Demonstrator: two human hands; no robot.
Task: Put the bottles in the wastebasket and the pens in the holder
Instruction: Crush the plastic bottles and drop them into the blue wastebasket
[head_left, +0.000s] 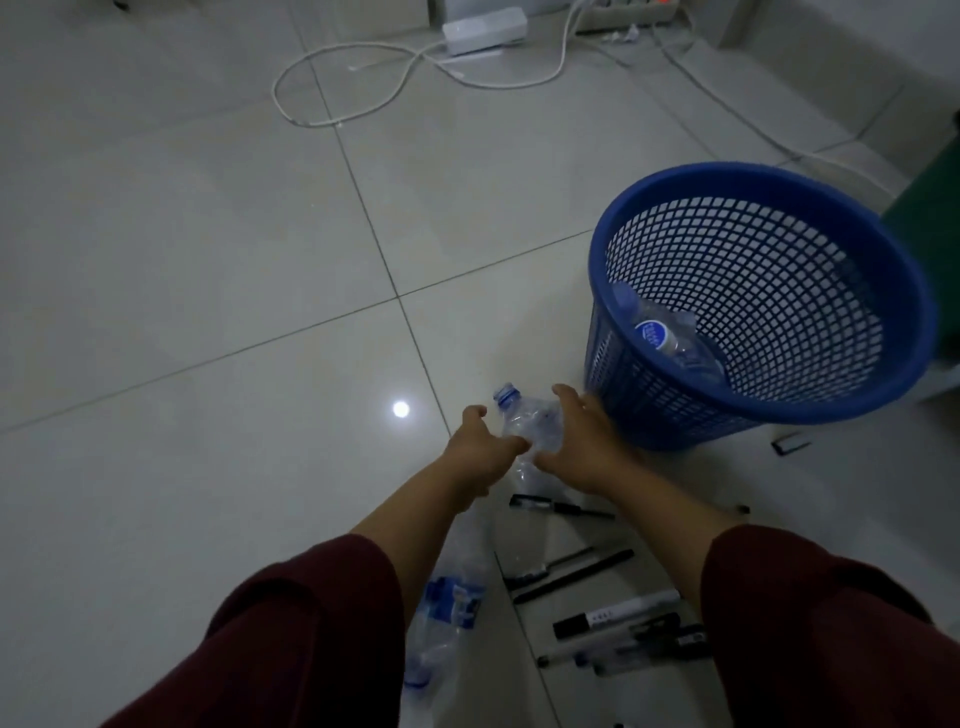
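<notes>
Pale tiled floor (208, 260), glossy, one bright lamp glint on it left of the wastebasket.

Blue mesh wastebasket (852, 395) stands upright on the floor; everything below is placed from it. Inside, low against its near-left wall, lies one clear bottle (670, 343) with a blue-and-white label.

Dark green object (930, 218) just behind the basket on its far-right side, cut off by the frame edge; cannot tell what it is.

Two arms in dark red sleeves (291, 639) reach forward toward the basket's near-left foot.

Left hand (480, 452) and right hand (584, 447) both grip one crumpled clear bottle (530, 426) with a blue neck ring, just beside the basket's base. Fingers of each hand are curled and clamped on the bottle's sides.

More crushed clear bottles (452, 603) with blue labels lie on the floor nearer the person, well left of the basket, partly under the left forearm.

White cable (332, 67) loops on the floor well beyond the basket, running to a white box (485, 28).

Pens (618, 623), black and white, lie scattered on the floor in front of the basket, between the two forearms. One black pen (556, 506) lies closest to the hands.
</notes>
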